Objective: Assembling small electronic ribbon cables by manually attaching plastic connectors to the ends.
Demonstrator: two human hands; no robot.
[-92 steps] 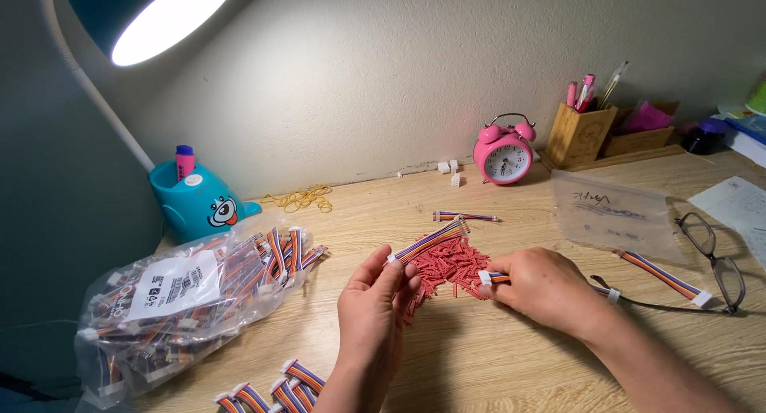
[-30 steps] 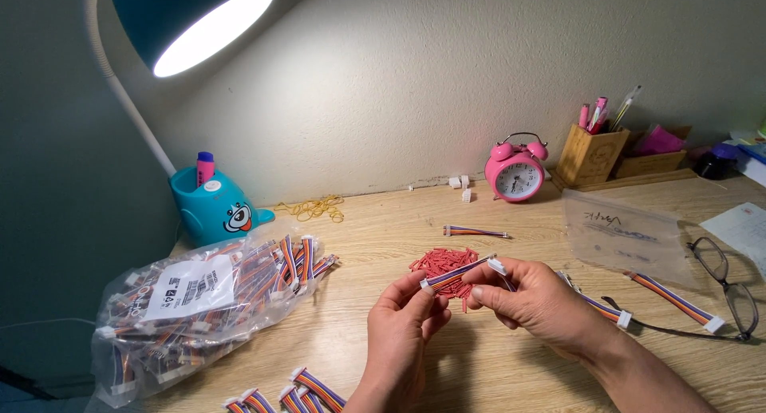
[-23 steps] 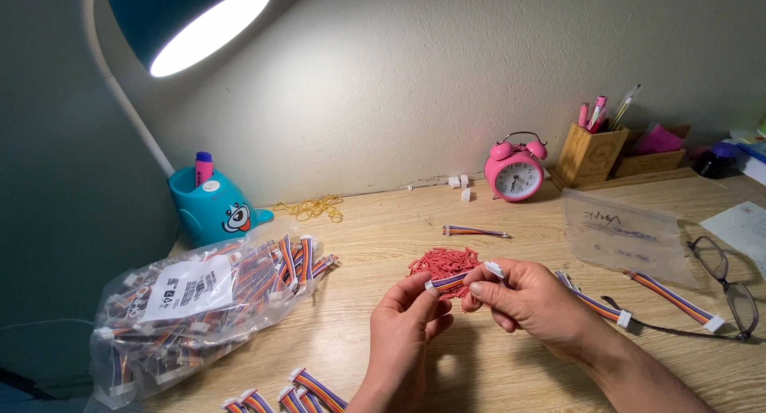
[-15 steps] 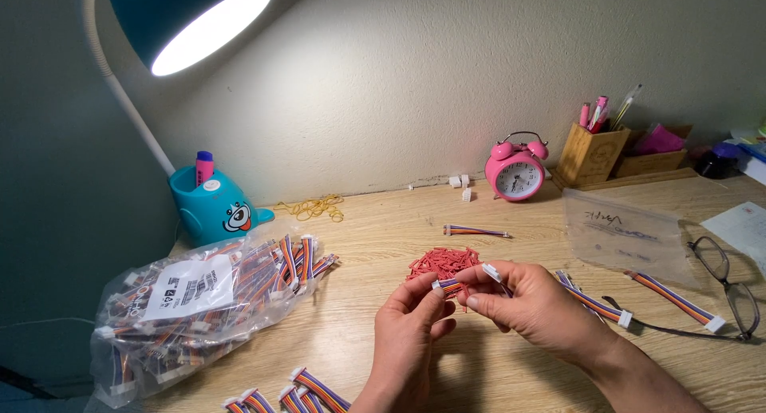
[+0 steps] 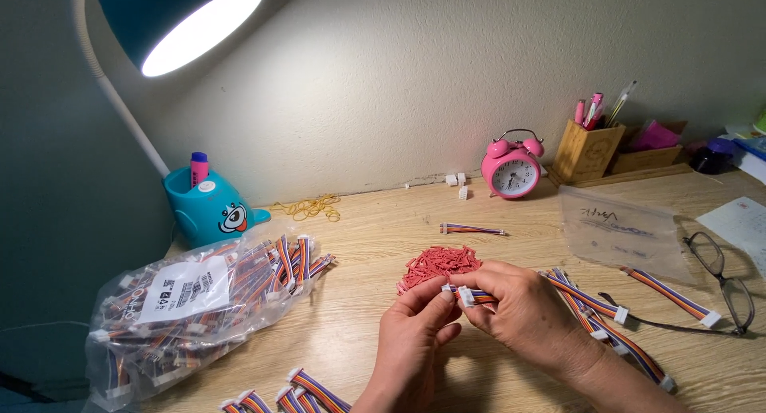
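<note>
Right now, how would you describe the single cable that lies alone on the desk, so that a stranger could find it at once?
Start from the pink alarm clock at the wall and come toward the hands. Between the clock and the heap of small red pieces lies one short multicoloured ribbon cable, flat on the wooden desk. It lies alone, while the other cables are bundled, bagged or held.

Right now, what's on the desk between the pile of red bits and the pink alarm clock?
In the head view, one short striped cable lies between the red pile and the pink alarm clock; otherwise bare wood.
</note>
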